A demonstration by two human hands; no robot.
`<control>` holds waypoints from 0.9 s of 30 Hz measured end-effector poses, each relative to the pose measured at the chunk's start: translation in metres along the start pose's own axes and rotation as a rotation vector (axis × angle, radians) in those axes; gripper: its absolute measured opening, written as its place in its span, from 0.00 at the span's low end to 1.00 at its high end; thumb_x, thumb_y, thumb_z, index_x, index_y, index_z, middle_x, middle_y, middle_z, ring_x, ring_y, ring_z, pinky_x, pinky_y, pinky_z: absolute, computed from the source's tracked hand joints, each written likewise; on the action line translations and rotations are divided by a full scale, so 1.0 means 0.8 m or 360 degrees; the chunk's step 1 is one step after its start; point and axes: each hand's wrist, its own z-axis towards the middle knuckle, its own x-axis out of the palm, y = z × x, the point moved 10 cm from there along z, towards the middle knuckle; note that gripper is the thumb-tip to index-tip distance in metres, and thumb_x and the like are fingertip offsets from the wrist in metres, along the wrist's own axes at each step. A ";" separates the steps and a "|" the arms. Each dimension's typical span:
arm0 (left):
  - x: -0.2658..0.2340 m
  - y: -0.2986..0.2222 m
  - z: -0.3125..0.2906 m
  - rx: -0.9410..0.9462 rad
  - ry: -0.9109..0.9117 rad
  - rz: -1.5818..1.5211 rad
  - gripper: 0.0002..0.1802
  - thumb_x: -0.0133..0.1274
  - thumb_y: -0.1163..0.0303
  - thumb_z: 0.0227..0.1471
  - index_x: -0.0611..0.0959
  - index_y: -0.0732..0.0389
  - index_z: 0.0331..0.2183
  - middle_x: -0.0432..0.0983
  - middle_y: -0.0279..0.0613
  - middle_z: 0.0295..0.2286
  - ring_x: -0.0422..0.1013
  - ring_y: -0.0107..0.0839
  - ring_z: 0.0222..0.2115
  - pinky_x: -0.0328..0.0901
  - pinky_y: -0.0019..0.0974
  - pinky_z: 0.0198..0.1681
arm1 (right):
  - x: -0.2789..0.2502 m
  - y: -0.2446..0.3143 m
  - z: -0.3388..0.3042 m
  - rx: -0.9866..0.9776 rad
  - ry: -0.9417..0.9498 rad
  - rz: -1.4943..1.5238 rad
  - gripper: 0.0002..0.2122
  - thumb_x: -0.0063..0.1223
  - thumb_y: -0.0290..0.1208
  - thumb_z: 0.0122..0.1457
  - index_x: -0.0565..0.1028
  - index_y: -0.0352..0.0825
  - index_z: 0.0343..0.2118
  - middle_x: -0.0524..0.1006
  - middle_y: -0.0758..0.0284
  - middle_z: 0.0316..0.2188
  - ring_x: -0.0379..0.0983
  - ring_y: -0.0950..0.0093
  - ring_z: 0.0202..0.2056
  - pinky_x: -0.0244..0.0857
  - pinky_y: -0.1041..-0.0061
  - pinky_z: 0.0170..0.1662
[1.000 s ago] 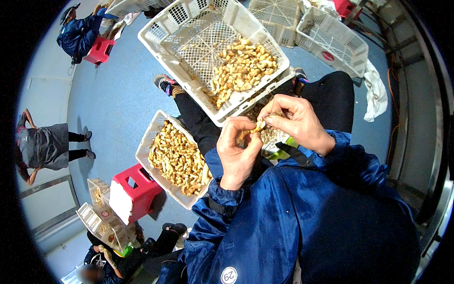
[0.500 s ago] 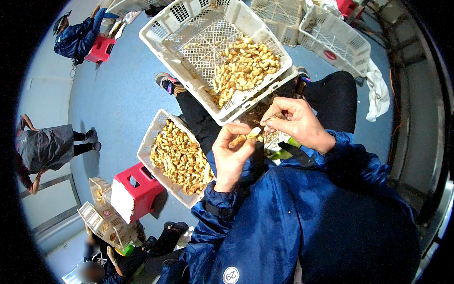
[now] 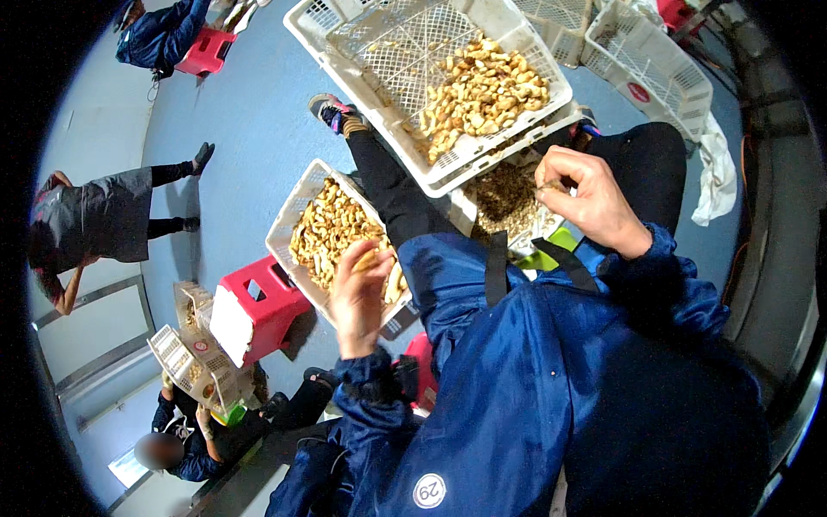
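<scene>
My left hand is over the left white basket, its fingers apart and smeared by motion. Beneath it lies a heap of small yellow-brown pieces that look like mushrooms. My right hand is pinched closed in front of my lap; a small brownish thing shows at its fingertips, too little to name. Below that hand, a white container between my legs holds dark crumbly trimmings. Ahead, a large white crate has more mushrooms piled toward its right side.
Red stools stand on the blue floor at left. One person stands there; another sits lower left beside white crates, a third at the top. Another white crate with a white cloth is far right.
My left hand has moved left, from in front of me to over the left basket; the mushroom it held no longer shows clearly. My right hand stays pinched. The view has shifted.
</scene>
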 end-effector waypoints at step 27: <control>0.238 0.022 0.011 0.0091 0.0567 0.0491 0.08 0.55 0.78 0.53 0.81 0.67 0.37 0.69 0.29 0.27 0.65 0.15 0.27 0.60 0.20 0.29 | -0.004 0.083 -0.016 -0.0522 -0.0061 0.0048 0.06 0.55 0.18 0.49 0.69 0.29 0.23 0.73 0.60 0.35 0.72 0.68 0.37 0.66 0.74 0.40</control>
